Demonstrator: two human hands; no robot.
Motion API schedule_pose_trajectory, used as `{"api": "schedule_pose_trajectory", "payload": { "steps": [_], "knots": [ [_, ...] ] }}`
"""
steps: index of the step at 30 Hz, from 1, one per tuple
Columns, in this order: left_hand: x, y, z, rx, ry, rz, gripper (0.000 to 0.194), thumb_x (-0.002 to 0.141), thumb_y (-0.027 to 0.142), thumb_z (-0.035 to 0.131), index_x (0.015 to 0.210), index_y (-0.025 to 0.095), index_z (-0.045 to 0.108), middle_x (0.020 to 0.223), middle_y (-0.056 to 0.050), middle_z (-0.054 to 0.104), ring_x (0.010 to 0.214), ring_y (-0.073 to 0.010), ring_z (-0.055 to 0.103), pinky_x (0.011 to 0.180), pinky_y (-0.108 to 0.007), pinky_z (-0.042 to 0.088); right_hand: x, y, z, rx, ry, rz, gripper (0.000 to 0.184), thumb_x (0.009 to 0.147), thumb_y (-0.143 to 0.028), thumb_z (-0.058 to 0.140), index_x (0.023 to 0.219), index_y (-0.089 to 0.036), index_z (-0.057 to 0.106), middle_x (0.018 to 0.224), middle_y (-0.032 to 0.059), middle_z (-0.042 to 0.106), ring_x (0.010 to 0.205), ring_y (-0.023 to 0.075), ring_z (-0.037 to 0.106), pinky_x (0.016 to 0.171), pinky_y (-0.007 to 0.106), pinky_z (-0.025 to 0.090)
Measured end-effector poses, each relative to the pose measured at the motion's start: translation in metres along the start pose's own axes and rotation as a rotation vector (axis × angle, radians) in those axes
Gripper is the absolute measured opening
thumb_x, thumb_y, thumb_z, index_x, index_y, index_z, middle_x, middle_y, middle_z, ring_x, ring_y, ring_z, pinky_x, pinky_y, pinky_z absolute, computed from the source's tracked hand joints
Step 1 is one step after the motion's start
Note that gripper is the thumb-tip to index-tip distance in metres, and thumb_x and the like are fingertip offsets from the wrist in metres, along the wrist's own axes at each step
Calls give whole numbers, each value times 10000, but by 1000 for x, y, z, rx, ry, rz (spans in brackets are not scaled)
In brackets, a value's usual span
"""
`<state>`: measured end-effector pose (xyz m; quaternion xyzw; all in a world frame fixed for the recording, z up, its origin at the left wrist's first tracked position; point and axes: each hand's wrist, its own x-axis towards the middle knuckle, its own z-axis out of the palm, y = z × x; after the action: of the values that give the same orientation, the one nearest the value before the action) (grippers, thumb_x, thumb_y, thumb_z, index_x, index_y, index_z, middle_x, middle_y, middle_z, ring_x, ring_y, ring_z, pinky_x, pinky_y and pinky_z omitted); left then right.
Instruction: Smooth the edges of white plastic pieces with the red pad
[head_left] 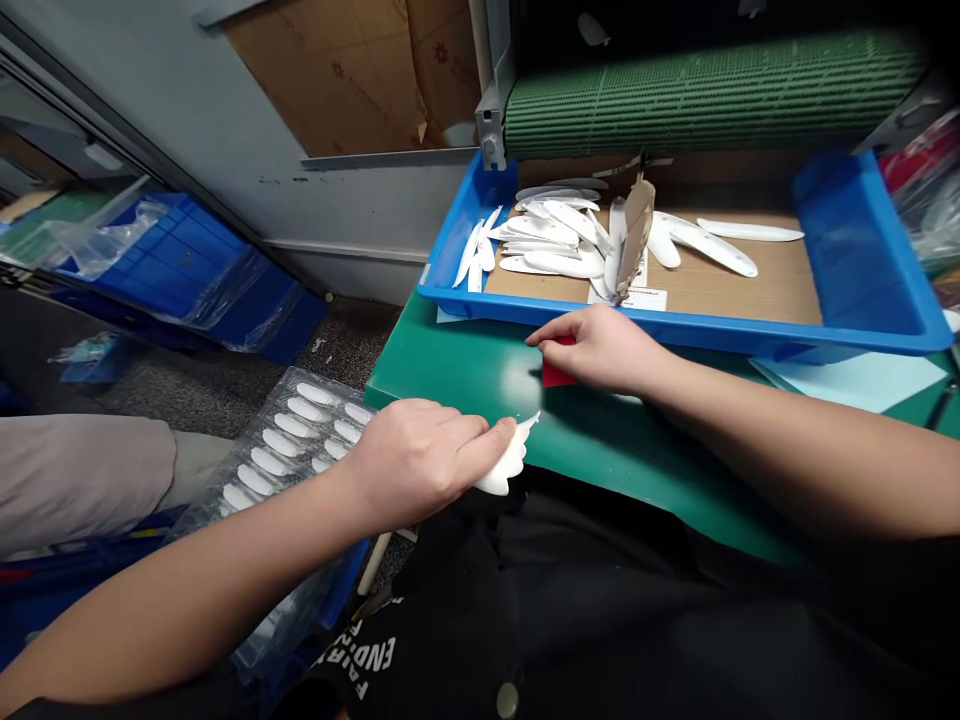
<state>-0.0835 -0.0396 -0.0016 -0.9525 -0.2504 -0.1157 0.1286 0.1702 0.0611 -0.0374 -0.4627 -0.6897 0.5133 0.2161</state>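
My left hand (431, 455) is closed around several white, elongated, flat pieces (508, 465) held together like a small stack. Their rounded ends and one thin tip stick out past my thumb, just off the edge of the green table (465, 360). My right hand (600, 348) rests low over the table, its fingers bent onto a flat red piece (556, 372) that is partly hidden beneath them. Just beyond it stands a blue bin (720, 330) lined with cardboard. Loose white pieces (544, 235) lie heaped on its left side, with a few more right of an upright cardboard divider (636, 240).
A green conveyor belt (712, 95) ends above the bin. Left of the table, a clear plastic tray (289, 385) holds white pieces in rows. Another person's sleeve (82, 480) is at far left. Blue crates (195, 265) stand behind, and light-blue sheets (862, 380) lie at right.
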Motion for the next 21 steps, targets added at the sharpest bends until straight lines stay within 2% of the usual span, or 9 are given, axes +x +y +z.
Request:
{"api": "schedule_pose_trajectory", "payload": {
  "steps": [2,5,8,10,12,14,17,19,21],
  "knots": [
    [1,-3,-2,-28,-38,-16,311,971,151,481,1235,194,639,781,-26,736,644,-167,689,556,-276,482,0,-1,-1,126,0,-42,236,879,-347,769,1025,-183,853,760,49,719,635,185,604,552,256,438],
    [5,-6,-4,-113,-62,-57,292,962,143,532,1207,233,663,759,-16,710,637,-168,667,565,-271,479,-1,-2,0,217,-217,-70,328,865,-450,782,1062,-196,848,786,42,723,625,190,608,541,263,439],
    [9,-7,-6,-101,-71,-42,283,948,92,553,1169,218,675,735,-14,692,612,-154,631,555,-256,451,-1,-2,0,-54,-59,-43,181,827,-273,755,941,-179,859,631,12,667,550,166,568,521,255,410],
    [11,-7,-8,-89,-91,-29,290,944,77,548,1171,209,671,734,-14,689,605,-154,621,544,-257,436,-2,-3,-1,-50,11,-69,219,859,-304,725,986,-185,858,640,14,674,549,168,563,521,258,408],
    [11,-8,-9,-89,-128,-36,304,948,76,526,1179,216,665,747,-13,693,611,-159,626,541,-264,433,-4,-3,-1,93,-134,-120,346,901,-459,711,1096,-207,844,738,23,714,592,187,588,523,264,414],
    [9,-8,-8,-67,-161,-29,312,952,83,500,1189,211,659,756,-16,700,610,-164,634,535,-273,427,-4,-1,-1,93,-261,-164,387,909,-516,696,1123,-227,838,824,24,740,653,207,626,547,269,436],
    [1,-7,-4,-77,-162,-37,309,940,122,508,1210,167,651,761,-29,712,633,-188,660,541,-296,430,1,6,-2,-225,-113,-208,244,879,-299,678,1032,-220,851,874,21,762,737,218,673,634,266,479],
    [-6,-2,1,-205,-123,-161,303,918,157,559,1205,170,656,805,-25,735,683,-192,689,582,-297,453,4,8,-4,-270,-53,-212,254,889,-239,646,1046,-207,842,889,17,769,763,214,691,679,255,501],
    [-11,7,7,-412,-71,-409,261,903,188,606,1155,203,673,854,-6,747,703,-167,690,628,-275,468,2,5,-7,-155,-165,-213,268,965,-328,640,1103,-193,825,904,16,770,769,210,695,682,251,512]
  ]
}}
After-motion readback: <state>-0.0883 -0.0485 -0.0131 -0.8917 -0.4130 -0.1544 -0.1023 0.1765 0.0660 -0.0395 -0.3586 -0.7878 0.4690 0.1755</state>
